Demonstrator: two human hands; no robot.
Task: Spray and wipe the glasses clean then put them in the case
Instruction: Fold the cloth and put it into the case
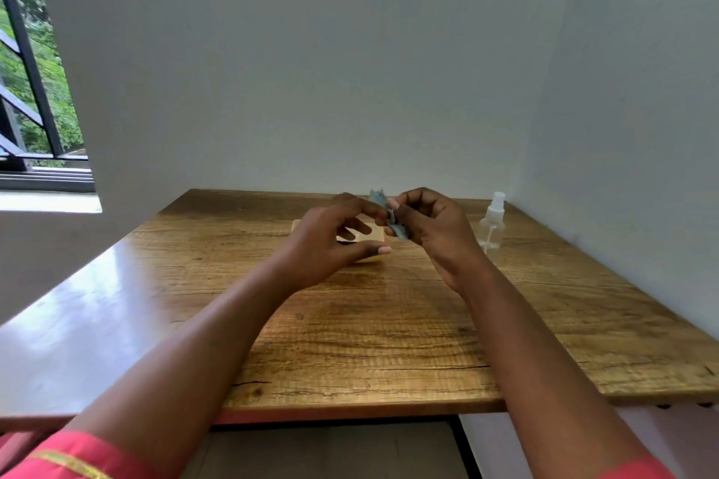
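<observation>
Over the middle of the desk [389,342], toward its far edge, both hands are raised and working a small grey-blue cloth [379,202] between them. The right hand [435,233] has its fingers curled around the cloth, bunching it near the thumb, while the left hand [330,241] pinches the cloth's upper part with thumb and forefinger, its other fingers spread loosely below. My read: the cloth is being gathered or folded into a pad for wiping, held up off the wood so both hands can shape it. Beneath the left hand lies a pale tan, flat thing [373,235], probably the case, its long axis running along the far edge, left to right. A dark sliver shows just under the fingers and could be the glasses frame, but the hands cover too much to be sure, so which way the glasses point cannot be told. At the far right corner the spray bottle [493,222] stands upright, nozzle up, well apart from the hands, parked within easy reach of the right hand.
</observation>
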